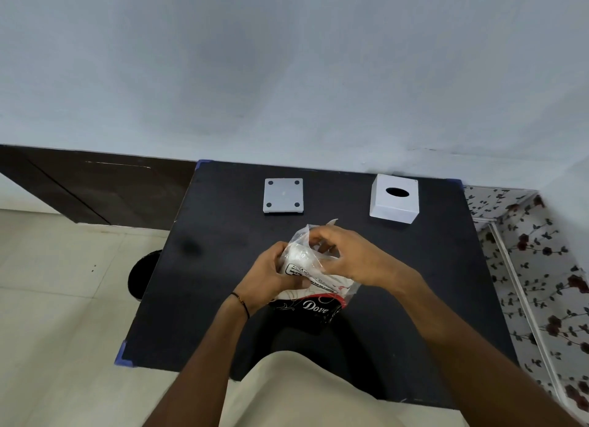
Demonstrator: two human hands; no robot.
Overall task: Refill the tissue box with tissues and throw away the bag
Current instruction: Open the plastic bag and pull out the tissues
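A clear plastic bag of white tissues (314, 294), with a black and red "Dove" print at its bottom, stands in the middle of the black table (223, 260). My left hand (271, 275) grips its left side. My right hand (347, 254) pinches the open clear top of the bag. The white tissue box cover (394, 200), with a dark oval slot on top, sits at the far right of the table. Its flat white base plate (283, 196), with dark round feet at the corners, lies apart at the far middle.
The table stands against a pale wall, with blue protectors on its corners. A black round bin (141, 275) stands on the tiled floor, partly hidden by the table's left edge. A flower-patterned surface (535, 267) runs along the right side. A dark cabinet is at the far left.
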